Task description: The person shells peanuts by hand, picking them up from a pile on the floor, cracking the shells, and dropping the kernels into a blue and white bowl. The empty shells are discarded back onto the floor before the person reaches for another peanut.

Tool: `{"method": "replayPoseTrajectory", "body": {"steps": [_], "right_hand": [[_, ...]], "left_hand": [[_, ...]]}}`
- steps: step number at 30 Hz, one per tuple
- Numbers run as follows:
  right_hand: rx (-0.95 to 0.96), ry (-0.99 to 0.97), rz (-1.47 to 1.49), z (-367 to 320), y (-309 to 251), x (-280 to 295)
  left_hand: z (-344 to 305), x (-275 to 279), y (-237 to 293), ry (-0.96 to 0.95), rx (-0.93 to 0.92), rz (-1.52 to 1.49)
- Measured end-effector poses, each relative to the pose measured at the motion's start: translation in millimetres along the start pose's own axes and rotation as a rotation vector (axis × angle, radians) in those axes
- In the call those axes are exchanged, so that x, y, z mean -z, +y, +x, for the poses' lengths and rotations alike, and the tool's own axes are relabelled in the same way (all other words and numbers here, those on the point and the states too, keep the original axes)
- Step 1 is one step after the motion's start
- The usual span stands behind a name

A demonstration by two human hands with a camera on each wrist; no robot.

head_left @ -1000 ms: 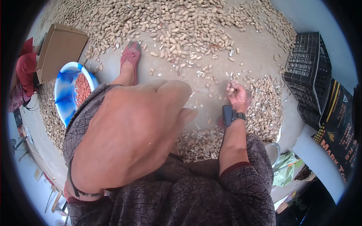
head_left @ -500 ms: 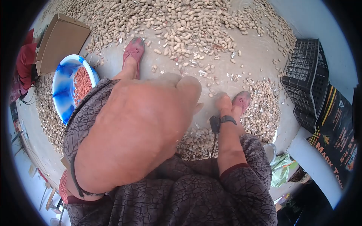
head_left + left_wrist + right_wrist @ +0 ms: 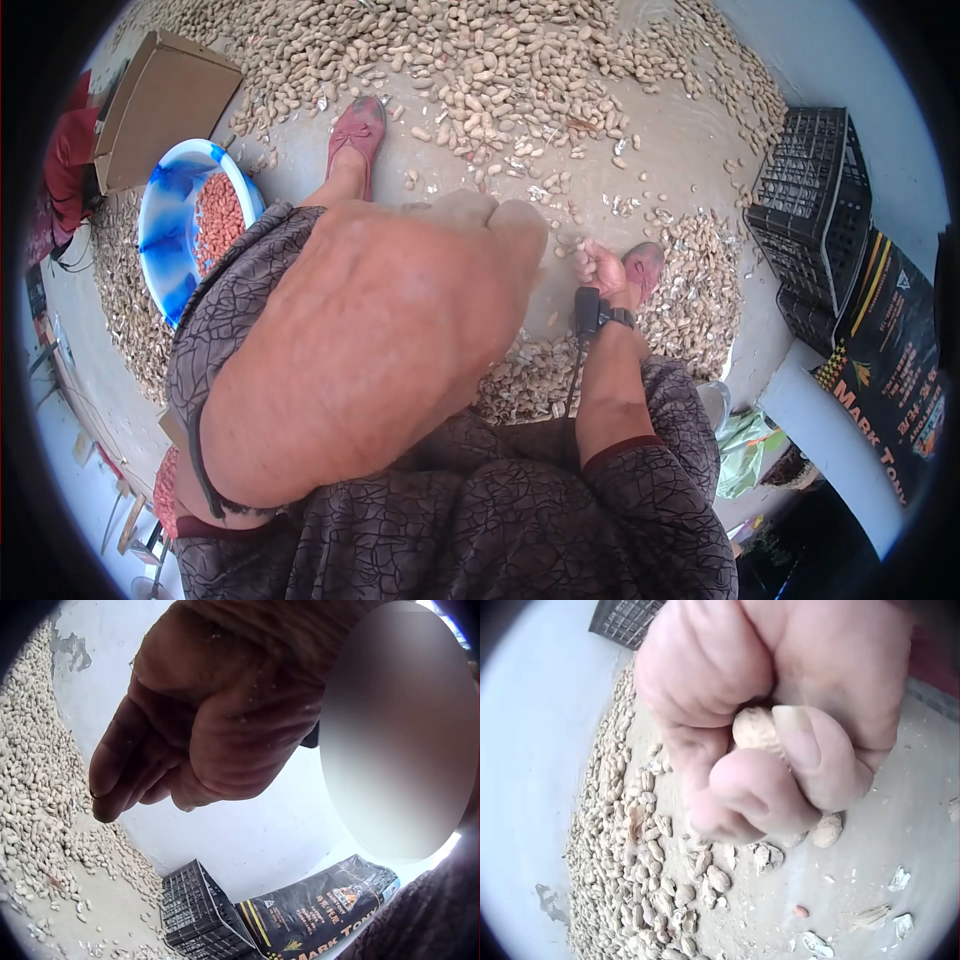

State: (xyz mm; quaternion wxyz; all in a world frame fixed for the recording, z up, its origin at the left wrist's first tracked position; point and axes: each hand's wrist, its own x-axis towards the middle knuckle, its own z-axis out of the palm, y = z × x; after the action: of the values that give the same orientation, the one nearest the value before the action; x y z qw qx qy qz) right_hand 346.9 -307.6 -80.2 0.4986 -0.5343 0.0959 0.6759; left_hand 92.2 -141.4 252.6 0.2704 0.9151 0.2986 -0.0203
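Note:
In the head view my raised left hand [image 3: 370, 330] looms large, its back toward the camera. The left wrist view has its fingers [image 3: 112, 757] hanging loosely bent, with nothing visible between them. Low over the floor, near a red shoe [image 3: 645, 272], is my right hand [image 3: 598, 266]. It grips an unshelled peanut [image 3: 754, 729] between thumb and curled fingers, as the right wrist view has it. More peanuts in shells [image 3: 626, 870] lie on the floor around that hand. Broken shells [image 3: 817, 943] and a loose red kernel [image 3: 800, 911] are scattered below it.
A blue and white basin [image 3: 165, 240] with red peanut kernels [image 3: 217, 220] stands at left, beside a cardboard box [image 3: 170, 110]. Unshelled peanuts [image 3: 480, 70] spread across the back. Black crates [image 3: 805, 200] and a printed black bag [image 3: 890, 370] line the right. Shell heaps [image 3: 695, 300] surround my feet.
My right hand came back from the right-hand shell heap toward the middle, then turned so its curled fingers show. The left hand shifted slightly right and forward, its fingers bending out of sight.

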Motion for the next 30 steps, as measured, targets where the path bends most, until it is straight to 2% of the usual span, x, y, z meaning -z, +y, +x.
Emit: {"method": "replayPoseTrajectory", "body": {"steps": [2,4,8,10,11,13,14,16,17,19,20,22,26,28,29,30], "right_hand": [[-0.026,-0.058,0.070,-1.5,-1.2,-2.4],[-0.152,-0.080,0.154,-3.1,-3.3,-8.5],[-0.036,-0.090,0.039,-5.4,0.8,-18.3],[-0.192,-0.085,-0.282,-7.6,-1.6,-22.5],[-0.192,-0.083,-0.281,-9.1,-0.9,-25.2],[-0.226,-0.035,-0.690,-14.4,2.5,-33.6],[-0.227,-0.034,-0.689,-13.4,7.7,-28.4],[-0.124,0.144,-0.569,-10.5,20.1,-19.4],[-0.125,0.145,-0.568,-7.9,22.1,-14.8],[-0.180,0.207,-0.794,-8.2,22.1,-14.9],[-0.182,0.209,-0.793,-9.1,23.0,-14.8],[-0.111,0.183,-1.000,-10.6,24.5,-18.0],[-0.217,0.313,-1.110,-5.2,26.0,-24.9],[0.562,0.582,-1.459,-3.3,39.0,-19.4],[0.560,0.590,-1.456,-0.5,41.5,-16.2],[0.437,0.620,-1.473,-1.7,38.1,-23.9]], "left_hand": [[0.1,-0.8,0.0,0.013,-0.015,0.010],[3.1,0.7,1.5,0.019,-0.025,0.012],[5.3,1.3,2.9,0.007,-0.014,0.022],[5.2,1.2,3.0,0.008,-0.017,0.054],[5.2,1.3,3.1,0.007,-0.018,0.053],[1.5,-2.1,1.5,-0.007,0.003,0.033],[1.5,-2.2,1.8,-0.008,0.003,0.032],[1.2,-2.5,2.2,0.003,0.001,0.084],[1.3,-2.7,2.1,0.002,0.001,0.084],[1.2,-3.4,2.0,-0.014,0.001,0.109],[1.4,-3.6,2.3,-0.016,0.000,0.108],[1.5,-3.0,2.6,-0.073,-0.002,0.117],[0.7,-1.4,2.9,-0.072,-0.057,0.067],[0.3,-0.6,5.3,-0.155,0.038,0.068],[1.6,-1.1,5.3,-0.157,0.031,0.067],[2.9,-1.5,5.5,-0.135,0.024,0.058]]}}
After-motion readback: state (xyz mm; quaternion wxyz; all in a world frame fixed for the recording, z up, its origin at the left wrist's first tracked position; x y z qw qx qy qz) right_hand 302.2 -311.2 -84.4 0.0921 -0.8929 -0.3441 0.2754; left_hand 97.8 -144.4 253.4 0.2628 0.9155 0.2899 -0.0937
